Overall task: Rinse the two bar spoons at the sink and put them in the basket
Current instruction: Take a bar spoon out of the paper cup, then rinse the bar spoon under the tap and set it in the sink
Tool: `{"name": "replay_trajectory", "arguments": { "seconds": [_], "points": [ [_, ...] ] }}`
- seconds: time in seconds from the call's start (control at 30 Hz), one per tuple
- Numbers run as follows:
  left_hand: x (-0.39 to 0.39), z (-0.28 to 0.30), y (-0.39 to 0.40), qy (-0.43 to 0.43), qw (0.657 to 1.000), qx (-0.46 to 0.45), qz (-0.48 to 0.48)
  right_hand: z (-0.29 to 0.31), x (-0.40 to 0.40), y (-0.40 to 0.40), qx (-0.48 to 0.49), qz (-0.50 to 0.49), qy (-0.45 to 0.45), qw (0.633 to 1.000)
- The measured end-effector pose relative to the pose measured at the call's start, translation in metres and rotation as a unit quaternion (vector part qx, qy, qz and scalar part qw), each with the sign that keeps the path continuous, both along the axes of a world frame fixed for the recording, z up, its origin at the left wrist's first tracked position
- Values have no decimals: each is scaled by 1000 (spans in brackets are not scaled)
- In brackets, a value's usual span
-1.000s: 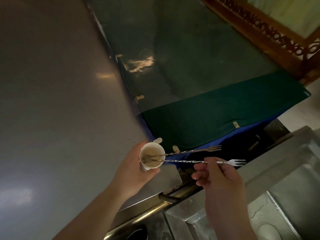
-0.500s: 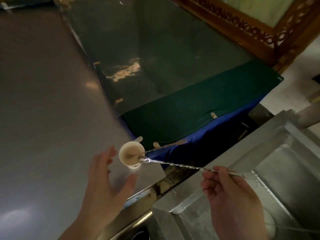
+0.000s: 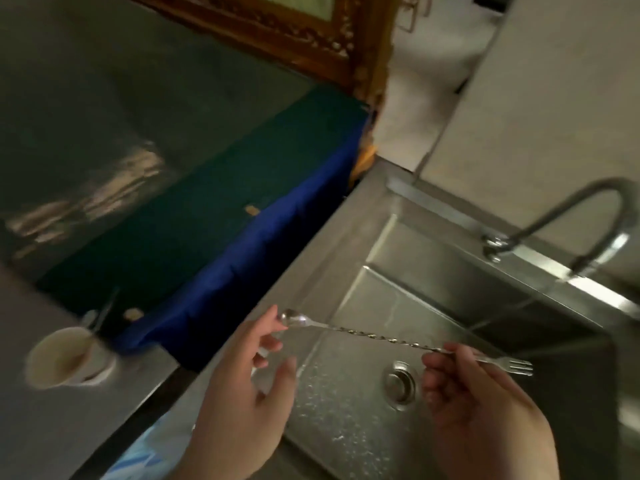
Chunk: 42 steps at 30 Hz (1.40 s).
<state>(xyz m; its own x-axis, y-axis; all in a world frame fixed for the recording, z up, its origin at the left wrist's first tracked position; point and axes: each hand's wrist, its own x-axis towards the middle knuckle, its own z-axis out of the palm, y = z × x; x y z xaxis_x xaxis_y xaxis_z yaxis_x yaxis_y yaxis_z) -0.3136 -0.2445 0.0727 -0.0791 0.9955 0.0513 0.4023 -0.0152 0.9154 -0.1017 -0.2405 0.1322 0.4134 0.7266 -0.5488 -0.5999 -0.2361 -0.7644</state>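
Note:
A long twisted bar spoon (image 3: 381,336) with a fork end is held level over the steel sink (image 3: 353,289). My right hand (image 3: 485,414) grips its shaft near the fork end. My left hand (image 3: 242,386) touches the spoon's bowl with its fingertips, the other fingers spread. A second bar spoon (image 3: 100,318) stands in a white paper cup (image 3: 65,358) on the steel counter (image 3: 41,427) at the left, blurred. No basket is in view.
A curved steel tap (image 3: 585,216) reaches over the sink from the back right. The drain (image 3: 400,381) lies in the basin floor. A green and blue cloth-covered surface (image 3: 207,216) lies beyond the counter, with a carved wooden frame (image 3: 311,32) behind it.
My right hand pulled one bar spoon out of the cup and carried it right, over the sink. My left hand let go of the cup and now touches the spoon's bowl. The view swung right.

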Motion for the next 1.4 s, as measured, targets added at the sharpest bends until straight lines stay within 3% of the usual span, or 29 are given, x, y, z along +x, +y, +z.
{"name": "replay_trajectory", "arguments": {
  "seconds": [0.2, 0.43, 0.9, 1.03, 1.2, 1.4],
  "points": [
    [103, -8, 26, -24, 992, 3, -121, -12, 98, -26, 7, -132, 31, 991],
    [209, -32, 60, -82, 975, -42, -200, -47, 180, -44, 21, -205, 57, 977],
    [307, -84, 124, -86, 972, -100, -197, -107, 231, -19, 23, -276, 82, 957],
    [313, -86, 131, -152, 970, -111, -157, -123, 229, -12, 24, -287, 136, 948],
    [323, -73, 136, -315, 919, -182, -153, -145, 216, 2, -6, -297, 255, 920],
    [329, -62, 135, -317, 900, -176, -241, -171, 189, 32, -54, -227, 373, 898]
  ]
}}
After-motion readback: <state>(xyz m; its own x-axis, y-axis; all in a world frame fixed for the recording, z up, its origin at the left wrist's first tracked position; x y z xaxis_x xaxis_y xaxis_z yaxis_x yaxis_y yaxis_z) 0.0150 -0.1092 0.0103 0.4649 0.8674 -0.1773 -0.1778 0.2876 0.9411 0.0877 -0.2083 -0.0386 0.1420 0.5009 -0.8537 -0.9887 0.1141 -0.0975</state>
